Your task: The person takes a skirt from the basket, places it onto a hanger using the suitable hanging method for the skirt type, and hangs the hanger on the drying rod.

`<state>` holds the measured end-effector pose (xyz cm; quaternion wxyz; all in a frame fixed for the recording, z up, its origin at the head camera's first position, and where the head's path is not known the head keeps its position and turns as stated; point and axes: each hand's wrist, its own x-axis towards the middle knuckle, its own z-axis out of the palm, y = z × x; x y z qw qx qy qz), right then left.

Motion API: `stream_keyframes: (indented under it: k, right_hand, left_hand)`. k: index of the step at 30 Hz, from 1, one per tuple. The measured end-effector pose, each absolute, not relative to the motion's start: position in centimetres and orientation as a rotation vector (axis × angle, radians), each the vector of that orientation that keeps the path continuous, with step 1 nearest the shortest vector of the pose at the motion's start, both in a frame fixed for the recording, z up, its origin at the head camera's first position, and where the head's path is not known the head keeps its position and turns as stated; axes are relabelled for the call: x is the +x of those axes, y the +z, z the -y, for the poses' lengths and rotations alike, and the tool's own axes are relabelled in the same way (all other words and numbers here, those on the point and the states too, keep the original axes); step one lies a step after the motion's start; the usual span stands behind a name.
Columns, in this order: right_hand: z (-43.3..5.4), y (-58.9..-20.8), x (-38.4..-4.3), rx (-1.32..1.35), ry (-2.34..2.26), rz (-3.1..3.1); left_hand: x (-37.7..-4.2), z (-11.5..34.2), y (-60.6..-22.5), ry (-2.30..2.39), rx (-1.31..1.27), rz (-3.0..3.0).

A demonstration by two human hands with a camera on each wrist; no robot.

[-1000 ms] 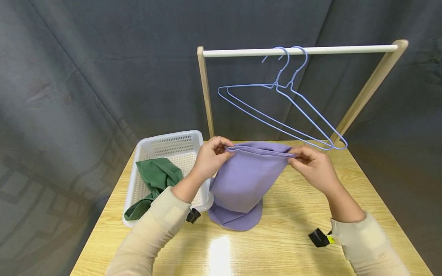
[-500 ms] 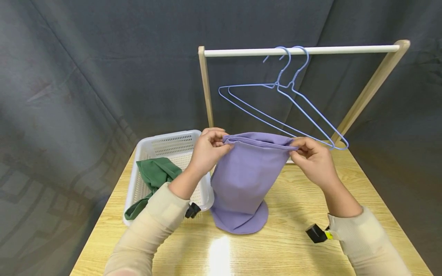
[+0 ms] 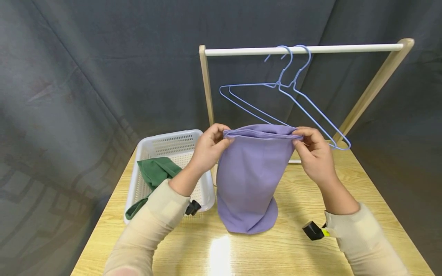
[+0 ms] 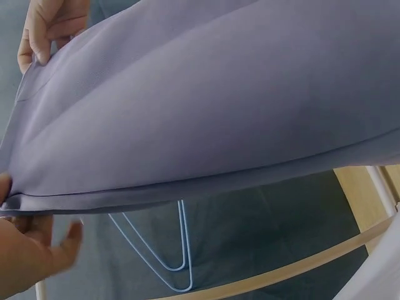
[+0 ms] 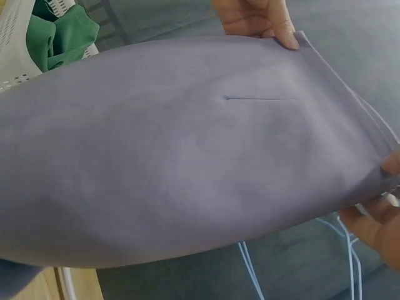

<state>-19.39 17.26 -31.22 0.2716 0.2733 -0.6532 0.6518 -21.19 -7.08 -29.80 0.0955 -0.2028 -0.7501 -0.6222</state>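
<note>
A purple garment [image 3: 253, 172], shaped like a wide tube, hangs between both hands with its hemmed opening on top. My left hand [image 3: 210, 147] pinches the hem's left corner between thumb and fingers. At the opposite corner, my right hand [image 3: 315, 155] grips the same hem the same way, so the edge is stretched between them. The lower end folds onto the wooden table [image 3: 193, 253]. In the right wrist view, a short stitched line marks the cloth below the hem. The left wrist view shows the left hand [image 4: 37, 250] close up at the fabric's edge.
Left of the garment stands a white perforated basket [image 3: 211, 191] with a green cloth [image 3: 157, 170] in it. Behind, a rack with a white rail [image 3: 241, 51] and wooden posts carries two blue wire hangers [image 3: 317, 109], partly overlapped by the garment and right hand.
Both hands have risen and shifted slightly right, still holding the hem. More of the purple garment now hangs below them, and its lower end has slid right on the table.
</note>
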Motion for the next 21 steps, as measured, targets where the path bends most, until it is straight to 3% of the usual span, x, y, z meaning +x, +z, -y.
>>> stream_keyframes:
  k: [11,16,21]
  right_hand:
    - [-17.3,-29.9,-19.5,0.538,2.129,1.453]
    - [-17.9,-30.8,-19.8,0.643,2.471,1.338]
    - [-18.7,-31.9,-20.0,0.714,2.483,1.654]
  left_hand:
    - [-21.2,6.2,-28.6,-1.719,-0.795,2.119]
    - [-21.1,5.9,-28.6,-1.784,-0.798,2.046]
    - [-21.1,5.8,-28.6,-1.820,-0.814,2.013]
